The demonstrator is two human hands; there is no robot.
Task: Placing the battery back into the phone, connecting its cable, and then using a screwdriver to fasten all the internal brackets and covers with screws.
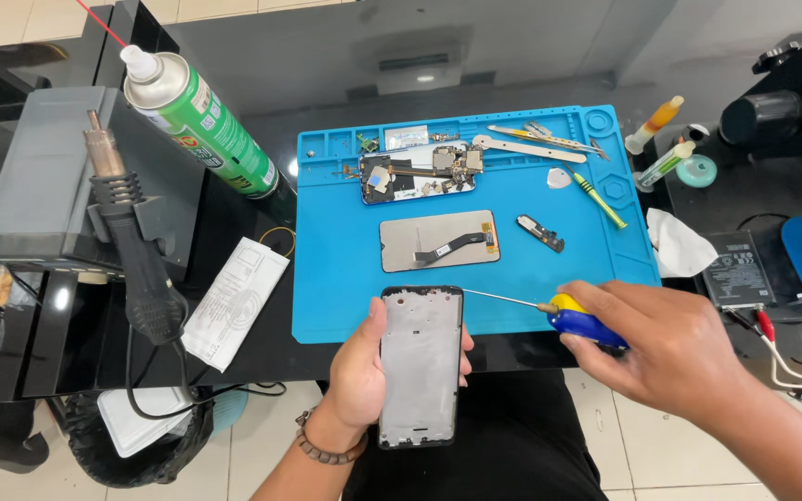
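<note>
My left hand (356,371) holds a bare silver phone frame (420,365) upright over my lap, just in front of the blue work mat (345,278). My right hand (666,348) grips a screwdriver (579,317) with a blue and yellow handle; its thin shaft points left and its tip touches the frame's top right corner. On the mat lie a phone screen panel (439,240) with a flex cable, a dismantled phone body (417,173) with exposed boards, and a small black part (540,232).
A green spray can (204,116) and a hot-air gun (132,241) stand left by a grey box (44,176). Tweezers (549,139), a green-tipped tool (596,198), small bottles (666,162), a tissue (679,243) and a battery (735,269) lie right. A white paper (234,301) lies left of the mat.
</note>
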